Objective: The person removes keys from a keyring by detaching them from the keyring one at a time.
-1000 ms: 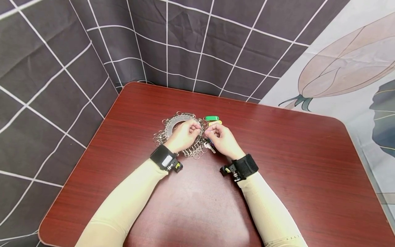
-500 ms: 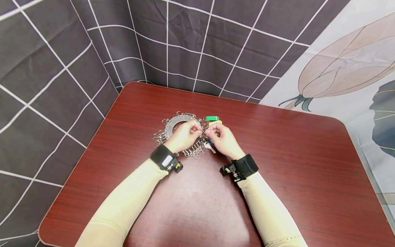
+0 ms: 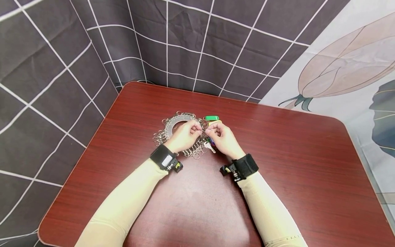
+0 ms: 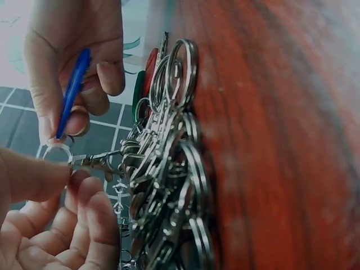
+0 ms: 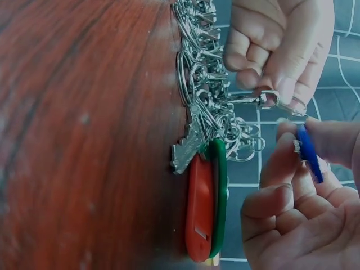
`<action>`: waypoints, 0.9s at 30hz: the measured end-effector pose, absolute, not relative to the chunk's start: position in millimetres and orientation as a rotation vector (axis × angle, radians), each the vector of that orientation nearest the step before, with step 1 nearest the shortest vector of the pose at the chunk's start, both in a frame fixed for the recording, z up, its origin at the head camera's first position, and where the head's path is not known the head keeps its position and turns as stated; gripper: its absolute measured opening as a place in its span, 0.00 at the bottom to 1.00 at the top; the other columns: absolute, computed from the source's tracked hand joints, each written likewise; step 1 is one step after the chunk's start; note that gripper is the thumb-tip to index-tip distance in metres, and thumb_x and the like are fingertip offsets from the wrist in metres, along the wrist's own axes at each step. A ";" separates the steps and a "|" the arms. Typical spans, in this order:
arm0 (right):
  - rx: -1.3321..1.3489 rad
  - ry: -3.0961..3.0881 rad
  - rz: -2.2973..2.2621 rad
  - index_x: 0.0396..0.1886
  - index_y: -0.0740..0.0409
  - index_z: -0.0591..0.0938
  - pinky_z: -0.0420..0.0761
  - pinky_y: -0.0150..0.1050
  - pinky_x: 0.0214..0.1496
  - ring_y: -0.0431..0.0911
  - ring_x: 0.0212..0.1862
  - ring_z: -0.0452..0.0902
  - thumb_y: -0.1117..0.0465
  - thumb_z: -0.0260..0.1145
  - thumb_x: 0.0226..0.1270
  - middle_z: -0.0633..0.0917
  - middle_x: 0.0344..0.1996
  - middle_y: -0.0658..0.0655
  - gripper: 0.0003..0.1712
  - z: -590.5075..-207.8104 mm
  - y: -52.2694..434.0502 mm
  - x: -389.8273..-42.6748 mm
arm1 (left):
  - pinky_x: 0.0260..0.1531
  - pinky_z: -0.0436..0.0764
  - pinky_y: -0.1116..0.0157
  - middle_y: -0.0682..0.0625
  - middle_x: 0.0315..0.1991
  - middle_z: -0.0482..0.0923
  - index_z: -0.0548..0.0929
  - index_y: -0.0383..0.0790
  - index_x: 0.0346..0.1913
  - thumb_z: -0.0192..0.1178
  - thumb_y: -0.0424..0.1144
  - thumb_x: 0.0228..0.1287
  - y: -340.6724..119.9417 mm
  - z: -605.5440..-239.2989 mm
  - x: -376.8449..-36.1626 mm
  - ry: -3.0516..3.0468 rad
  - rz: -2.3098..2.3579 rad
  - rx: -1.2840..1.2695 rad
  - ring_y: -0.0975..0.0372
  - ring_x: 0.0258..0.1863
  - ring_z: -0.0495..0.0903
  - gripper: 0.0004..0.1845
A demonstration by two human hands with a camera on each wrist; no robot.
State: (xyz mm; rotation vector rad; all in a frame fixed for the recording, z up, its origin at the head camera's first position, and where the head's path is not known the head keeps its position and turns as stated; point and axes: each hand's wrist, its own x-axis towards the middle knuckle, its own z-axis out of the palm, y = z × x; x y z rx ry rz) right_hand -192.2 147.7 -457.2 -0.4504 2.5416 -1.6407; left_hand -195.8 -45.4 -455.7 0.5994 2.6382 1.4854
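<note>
My left hand (image 3: 183,135) pinches a metal split ring (image 4: 70,151) between thumb and fingers. That ring hangs from a swivel snap hook (image 5: 242,100) at the edge of the cluster. Close on its right, my right hand (image 3: 226,140) pinches a blue key tag (image 5: 310,152) by its end. The tag's end meets the split ring at the fingertips; whether it is threaded on cannot be made out. Under the hands lies a silver ring-shaped plate (image 3: 169,127), edged with many snap hooks and split rings.
A silver key (image 5: 187,146), a red key tag (image 5: 200,208) and a green key tag (image 5: 219,197) lie beside the cluster. Behind the right hand are another green tag (image 3: 212,118) and a yellow tag (image 3: 215,122). All rest on a reddish-brown table (image 3: 296,164).
Both hands stay almost in place above the cluster. Only their fingertips shift slightly around the ring and the blue key tag.
</note>
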 end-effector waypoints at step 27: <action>-0.441 2.552 -1.637 0.36 0.60 0.77 0.67 0.30 0.22 0.38 0.22 0.69 0.65 0.64 0.63 0.80 0.23 0.54 0.05 -457.9 145.0 -191.3 | 0.39 0.78 0.66 0.50 0.35 0.79 0.77 0.40 0.41 0.60 0.32 0.65 -47.3 -456.8 -197.6 2.651 1.485 0.602 0.61 0.33 0.79 0.05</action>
